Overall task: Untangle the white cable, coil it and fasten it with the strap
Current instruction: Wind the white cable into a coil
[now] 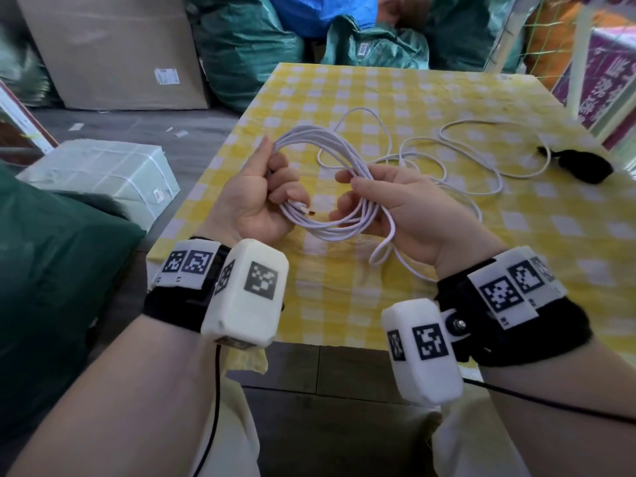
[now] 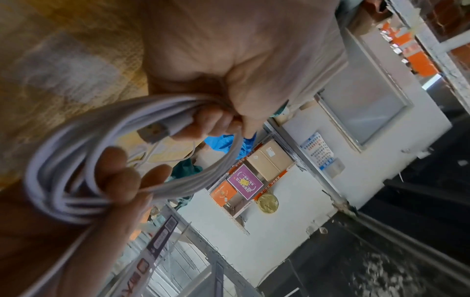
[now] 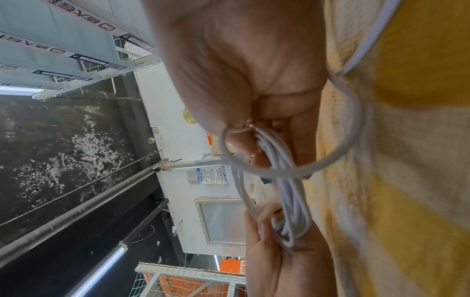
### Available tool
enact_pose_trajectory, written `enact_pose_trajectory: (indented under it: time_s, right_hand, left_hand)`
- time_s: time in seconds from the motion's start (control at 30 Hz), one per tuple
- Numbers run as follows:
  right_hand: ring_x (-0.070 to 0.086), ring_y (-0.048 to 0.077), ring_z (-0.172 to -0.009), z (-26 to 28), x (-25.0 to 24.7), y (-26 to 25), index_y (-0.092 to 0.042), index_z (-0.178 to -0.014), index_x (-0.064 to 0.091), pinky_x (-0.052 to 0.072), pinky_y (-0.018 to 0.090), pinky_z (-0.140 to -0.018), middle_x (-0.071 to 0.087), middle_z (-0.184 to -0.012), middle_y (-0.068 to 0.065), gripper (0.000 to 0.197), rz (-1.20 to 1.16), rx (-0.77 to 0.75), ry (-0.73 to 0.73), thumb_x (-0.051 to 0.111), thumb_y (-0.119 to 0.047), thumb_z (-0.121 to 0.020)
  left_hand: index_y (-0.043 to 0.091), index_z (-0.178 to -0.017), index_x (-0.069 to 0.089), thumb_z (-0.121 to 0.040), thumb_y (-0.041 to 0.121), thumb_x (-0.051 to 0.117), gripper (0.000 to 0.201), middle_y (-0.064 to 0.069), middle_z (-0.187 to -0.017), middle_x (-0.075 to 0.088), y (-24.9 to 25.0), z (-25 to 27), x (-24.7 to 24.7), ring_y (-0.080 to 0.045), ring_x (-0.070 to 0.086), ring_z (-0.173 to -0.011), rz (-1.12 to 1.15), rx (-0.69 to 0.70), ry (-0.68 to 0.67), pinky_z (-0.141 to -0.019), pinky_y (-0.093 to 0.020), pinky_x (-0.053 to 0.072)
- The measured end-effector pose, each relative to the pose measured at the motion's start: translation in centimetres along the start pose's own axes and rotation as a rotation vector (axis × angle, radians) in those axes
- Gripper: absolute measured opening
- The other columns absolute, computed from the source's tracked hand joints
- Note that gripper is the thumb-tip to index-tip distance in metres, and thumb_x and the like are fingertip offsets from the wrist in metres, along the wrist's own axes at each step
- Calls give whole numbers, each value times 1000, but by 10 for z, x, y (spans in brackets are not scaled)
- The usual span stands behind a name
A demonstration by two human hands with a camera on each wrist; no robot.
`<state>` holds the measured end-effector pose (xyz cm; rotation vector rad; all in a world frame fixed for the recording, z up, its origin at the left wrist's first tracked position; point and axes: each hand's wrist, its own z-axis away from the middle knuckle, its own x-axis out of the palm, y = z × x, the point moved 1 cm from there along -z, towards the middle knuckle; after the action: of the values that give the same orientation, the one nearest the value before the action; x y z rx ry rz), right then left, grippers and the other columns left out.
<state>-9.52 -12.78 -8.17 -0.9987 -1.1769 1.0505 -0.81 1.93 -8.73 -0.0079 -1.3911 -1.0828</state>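
Note:
A white cable (image 1: pixel 309 146) is partly wound into a coil of several loops held above the yellow checked table (image 1: pixel 395 84). My left hand (image 1: pixel 261 194) grips the coil's left side, fingers curled round the strands, with the USB plug (image 1: pixel 304 210) sticking out by the fingertips. My right hand (image 1: pixel 389 201) pinches the coil's right side. In the left wrist view the coil (image 2: pixel 76 160) and plug (image 2: pixel 152 132) fill the middle. In the right wrist view the strands (image 3: pixel 287 191) run from my right hand to my left hand (image 3: pixel 274 251). The rest of the cable (image 1: pixel 481 160) lies loose on the table. A black strap (image 1: pixel 578 166) lies at the far right.
Cardboard box (image 1: pixel 113 49), green sacks (image 1: pixel 241 39) and a wrapped white parcel (image 1: pixel 103 173) stand on the floor to the left and behind the table. A purple printed box (image 1: pixel 605 80) sits at the right edge. A loose cable loop (image 1: pixel 382 253) hangs below my right hand.

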Motion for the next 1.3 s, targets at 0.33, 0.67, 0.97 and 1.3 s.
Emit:
enact_pose_trajectory:
  time_s: [0.33, 0.67, 0.97, 1.3]
  right_hand:
    - [55, 14, -43, -4, -3, -1, -5, -105, 58, 49, 26, -48, 47, -48, -4, 20, 288, -19, 84, 38, -8, -101]
    - [56, 15, -47, 3, 7, -7, -7, -109, 62, 48, 38, -59, 49, -52, -7, 24, 600, -78, -58, 40, -8, -100]
    - [64, 17, -60, 4, 1, -14, -9, -109, 63, 55, 30, -60, 65, -67, 1, 18, 517, -81, -10, 55, -6, -93]
    - [63, 14, -55, 2, 8, -5, -6, -101, 60, 49, 25, -50, 70, -82, 13, 22, 632, 111, 100, 62, -25, -90]
  left_hand:
    - [10, -101, 59, -98, 26, 45, 21, -2, -79, 65, 5, 9, -4, -15, 62, -65, -693, 77, 4, -58, -27, 54]
    - [9, -90, 68, -76, 38, 65, 32, 9, -49, 46, 15, 21, 5, -8, 39, -45, -1260, 286, -146, -45, -20, 34]
    - [12, -62, 44, -93, 35, 52, 39, 10, -39, 26, 12, 16, 6, -6, 20, -34, -970, 223, -51, -37, -18, 19]
    - [16, -63, 43, -96, 38, 47, 40, 9, -40, 24, 7, 15, 5, -7, 16, -38, -770, 215, -22, -50, -29, 10]
